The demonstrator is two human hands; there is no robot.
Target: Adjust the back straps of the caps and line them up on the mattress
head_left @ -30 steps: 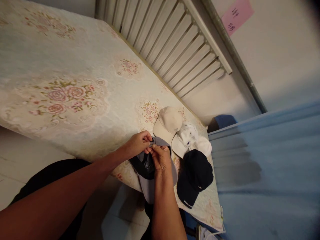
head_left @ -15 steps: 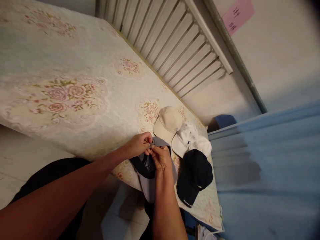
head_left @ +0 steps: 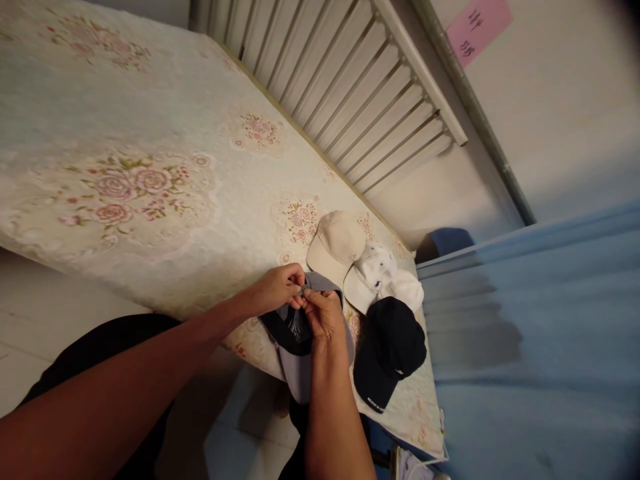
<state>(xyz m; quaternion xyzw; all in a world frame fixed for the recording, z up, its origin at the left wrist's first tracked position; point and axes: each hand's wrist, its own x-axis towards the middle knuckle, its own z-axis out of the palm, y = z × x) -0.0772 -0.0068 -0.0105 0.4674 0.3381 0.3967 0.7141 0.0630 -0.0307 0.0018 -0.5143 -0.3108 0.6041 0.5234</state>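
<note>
A grey baseball cap [head_left: 299,375] lies with its dark inside facing me, near the edge of the flowered bed cover. Both hands pinch its back strap, whose fastening is too small to make out. My left hand [head_left: 280,288] closes its fingertips on one side of the strap. Close against it, my right hand [head_left: 325,313] pinches the other side and hides part of the cap. Just beyond are a beige cap [head_left: 340,240], a white cap [head_left: 373,270] with a small dark logo, and another white cap [head_left: 407,290]. A black cap [head_left: 393,350] sits to the right.
The flowered bed cover [head_left: 215,200] stretches to the left. A metal railing [head_left: 345,100] runs along the bed's far side. On the right hangs a blue curtain [head_left: 540,347]. A pink note [head_left: 480,30] is stuck on the wall.
Almost nothing differs. Both hands keep their pinch on the grey cap's strap, with only a very slight shift of the fingers and the view.
</note>
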